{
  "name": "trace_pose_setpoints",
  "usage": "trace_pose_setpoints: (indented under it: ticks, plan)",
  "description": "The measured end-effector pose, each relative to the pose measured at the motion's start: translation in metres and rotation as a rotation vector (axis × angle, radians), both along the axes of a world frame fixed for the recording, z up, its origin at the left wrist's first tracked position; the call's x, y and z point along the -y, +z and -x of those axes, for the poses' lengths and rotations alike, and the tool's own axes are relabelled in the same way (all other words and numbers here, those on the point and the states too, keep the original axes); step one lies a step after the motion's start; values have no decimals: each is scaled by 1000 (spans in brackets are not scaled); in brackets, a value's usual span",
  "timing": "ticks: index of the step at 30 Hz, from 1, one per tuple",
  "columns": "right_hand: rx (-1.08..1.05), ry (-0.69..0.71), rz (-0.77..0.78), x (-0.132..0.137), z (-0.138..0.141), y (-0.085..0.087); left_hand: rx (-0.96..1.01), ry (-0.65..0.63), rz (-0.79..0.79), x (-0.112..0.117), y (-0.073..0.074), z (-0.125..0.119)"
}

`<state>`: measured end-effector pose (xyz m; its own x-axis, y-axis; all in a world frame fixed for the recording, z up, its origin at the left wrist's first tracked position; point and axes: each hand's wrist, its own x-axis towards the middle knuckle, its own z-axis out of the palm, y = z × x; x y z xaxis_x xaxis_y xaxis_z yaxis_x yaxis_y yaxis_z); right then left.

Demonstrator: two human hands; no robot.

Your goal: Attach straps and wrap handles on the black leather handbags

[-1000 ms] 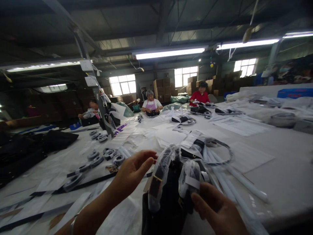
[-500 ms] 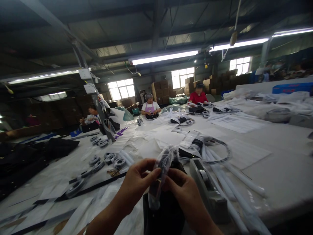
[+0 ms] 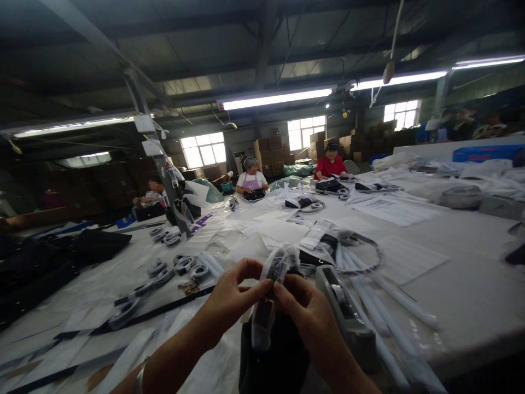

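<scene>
A strap wrapped in clear plastic point(image 3: 264, 320) arches over the top of a black bag point(image 3: 273, 364), which stands close in front of me. My left hand point(image 3: 238, 293) pinches the wrapped strap from the left, thumb on its near face. From the right, my right hand point(image 3: 301, 303) presses thumb and fingers on the same strap, its thumb tip close to the left one. What looks like a buckle shows through the plastic below the thumbs. The bag's upper part is partly hidden behind my hands.
A grey tape dispenser point(image 3: 348, 312) stands just right of the bag, beside long white tubes point(image 3: 406, 303). Coiled wrapped straps point(image 3: 199, 273) lie at left. Another black bag point(image 3: 315, 257) sits ahead. Co-workers point(image 3: 252, 178) sit across the table point(image 3: 471, 273); a post point(image 3: 164, 175) rises at left.
My right thumb has moved up and left on the strap, closer to my left thumb. The strap's upper part now bends more into an arch.
</scene>
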<state>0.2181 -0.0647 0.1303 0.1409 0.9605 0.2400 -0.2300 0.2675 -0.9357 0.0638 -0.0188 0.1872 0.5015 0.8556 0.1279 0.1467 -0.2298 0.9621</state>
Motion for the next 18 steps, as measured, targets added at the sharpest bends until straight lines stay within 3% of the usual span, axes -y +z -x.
trace_pose_setpoints:
  ticks: [4,10,15,18]
  plan:
    - [64,-8,13,2,-3,2,49,-109,109,5,-1,5]
    - [226,-109,-32,-4,-6,0,109,-117,141,-4,-14,7]
    - [297,-171,-80,-12,1,-1,151,-49,33,-7,-24,4]
    - [423,-235,-134,-13,0,0,158,7,51,-5,-26,4]
